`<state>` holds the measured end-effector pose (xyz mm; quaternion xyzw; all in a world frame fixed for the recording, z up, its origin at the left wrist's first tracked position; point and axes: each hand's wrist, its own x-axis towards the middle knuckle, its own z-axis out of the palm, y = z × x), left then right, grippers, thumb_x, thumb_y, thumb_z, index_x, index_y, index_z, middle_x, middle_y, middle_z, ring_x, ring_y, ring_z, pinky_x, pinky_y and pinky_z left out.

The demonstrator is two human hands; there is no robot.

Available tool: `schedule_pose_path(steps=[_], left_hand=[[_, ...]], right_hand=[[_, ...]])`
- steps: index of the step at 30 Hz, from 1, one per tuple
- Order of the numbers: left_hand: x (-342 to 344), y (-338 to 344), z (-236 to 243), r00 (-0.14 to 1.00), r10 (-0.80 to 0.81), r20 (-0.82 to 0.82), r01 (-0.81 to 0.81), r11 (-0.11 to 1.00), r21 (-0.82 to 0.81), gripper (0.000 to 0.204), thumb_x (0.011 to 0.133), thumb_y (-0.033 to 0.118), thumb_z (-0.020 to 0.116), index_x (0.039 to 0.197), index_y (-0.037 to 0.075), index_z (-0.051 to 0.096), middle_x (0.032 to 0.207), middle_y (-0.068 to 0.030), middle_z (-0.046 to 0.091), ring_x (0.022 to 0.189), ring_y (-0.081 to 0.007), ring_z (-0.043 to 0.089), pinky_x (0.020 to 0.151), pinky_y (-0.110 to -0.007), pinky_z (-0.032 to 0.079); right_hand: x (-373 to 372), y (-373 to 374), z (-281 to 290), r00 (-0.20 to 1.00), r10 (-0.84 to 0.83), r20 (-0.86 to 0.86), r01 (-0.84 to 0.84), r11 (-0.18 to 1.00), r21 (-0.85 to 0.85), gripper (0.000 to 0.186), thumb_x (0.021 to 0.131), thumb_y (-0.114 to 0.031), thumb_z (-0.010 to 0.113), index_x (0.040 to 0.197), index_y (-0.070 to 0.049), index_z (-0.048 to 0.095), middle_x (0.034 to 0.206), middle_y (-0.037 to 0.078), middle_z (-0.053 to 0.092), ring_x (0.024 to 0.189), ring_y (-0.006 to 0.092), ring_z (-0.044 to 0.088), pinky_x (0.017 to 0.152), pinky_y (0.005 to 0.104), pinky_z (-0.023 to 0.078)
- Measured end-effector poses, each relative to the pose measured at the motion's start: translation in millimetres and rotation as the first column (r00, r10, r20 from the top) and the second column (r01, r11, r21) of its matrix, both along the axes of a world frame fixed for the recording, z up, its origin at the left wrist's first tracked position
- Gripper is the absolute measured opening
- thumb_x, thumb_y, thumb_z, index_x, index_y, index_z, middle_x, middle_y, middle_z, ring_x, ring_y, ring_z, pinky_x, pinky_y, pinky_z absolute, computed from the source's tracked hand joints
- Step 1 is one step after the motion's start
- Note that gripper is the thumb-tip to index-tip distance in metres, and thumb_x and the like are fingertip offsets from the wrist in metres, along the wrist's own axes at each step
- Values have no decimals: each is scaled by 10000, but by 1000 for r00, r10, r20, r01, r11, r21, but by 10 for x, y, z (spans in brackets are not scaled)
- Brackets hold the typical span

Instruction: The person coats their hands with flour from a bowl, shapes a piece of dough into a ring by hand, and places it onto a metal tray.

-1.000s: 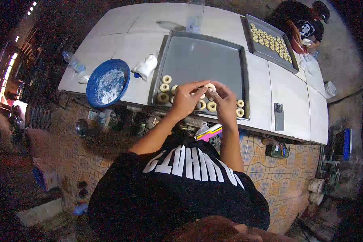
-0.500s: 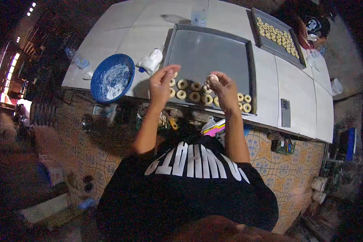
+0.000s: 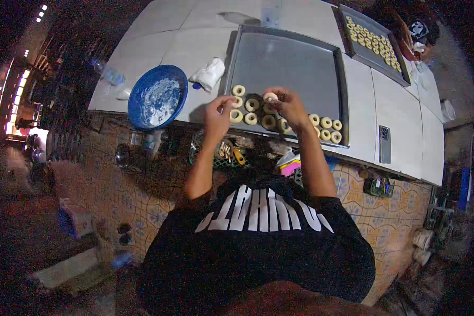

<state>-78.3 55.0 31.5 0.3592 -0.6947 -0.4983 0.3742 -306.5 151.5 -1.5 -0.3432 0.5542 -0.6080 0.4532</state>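
Observation:
My right hand (image 3: pixel 287 105) is over the near part of a large grey baking tray (image 3: pixel 287 60), its fingers pinched on a pale dough ring (image 3: pixel 270 97). To its left, my left hand (image 3: pixel 218 113) hovers at the tray's near left corner, fingers curved and slightly apart, with nothing visible held. Its fingertips lie beside a dough ring (image 3: pixel 237 102) in the left column; whether they touch it I cannot tell. Several more dough rings (image 3: pixel 252 105) line the near edge of the tray, and my right hand and forearm hide part of those rows.
Left of the tray are a blue bowl (image 3: pixel 181 100) with white residue and a white cloth-like bag (image 3: pixel 209 73). A second tray (image 3: pixel 376 60) of dough rings lies at the far right, near another person (image 3: pixel 418 31). A phone (image 3: pixel 385 144) rests near the table's front edge.
The whole view has shifted, so the table sits further right in the picture. My left hand has come lower and its fingers are more curled. My right hand still pinches a dough ring.

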Motion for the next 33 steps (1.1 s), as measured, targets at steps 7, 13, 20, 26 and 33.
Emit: schedule_pose_path(steps=[7,13,20,26,33], left_hand=[[-326,-493,-206,993,84,85,-36,888,-458,113,899,48,629,934,20,734,942,-126,716,931,-354,675,875,-449,513],[-373,-622,-433,982,46,182,39,897,-440,139,912,59,652,1024,51,734,1108,-138,701,1102,-343,650,974,-426,497],[-314,-579,-356,971,38,234,73,892,-446,152,913,90,674,1043,49,741,1112,-136,704,1086,-341,643,981,-437,496],[-405,-594,-387,987,51,152,19,905,-426,146,856,12,663,991,38,711,1049,-128,673,1045,-351,608,932,-457,476],[-364,-609,-407,992,48,121,7,910,-414,131,859,16,661,980,35,708,1017,-130,681,1029,-351,621,922,-450,485]], right_hand=[[-89,-355,-146,998,11,-56,-3,989,148,341,1048,-316,618,1119,-2,729,964,42,719,847,137,674,762,289,560],[-149,-661,-394,993,-49,103,21,967,255,357,1061,-314,595,1148,15,699,1042,105,711,903,213,702,837,380,603],[-164,-731,-172,964,257,-69,-241,953,182,311,991,-117,649,1277,3,649,1170,75,710,1042,219,689,902,365,570],[-23,-757,44,713,225,-665,-49,961,272,448,874,-32,715,1314,-21,634,1220,171,712,1090,274,692,963,359,528],[1,-639,71,530,191,-826,-118,981,151,432,810,-207,791,1214,-80,708,1196,196,700,1087,416,671,936,482,525]])
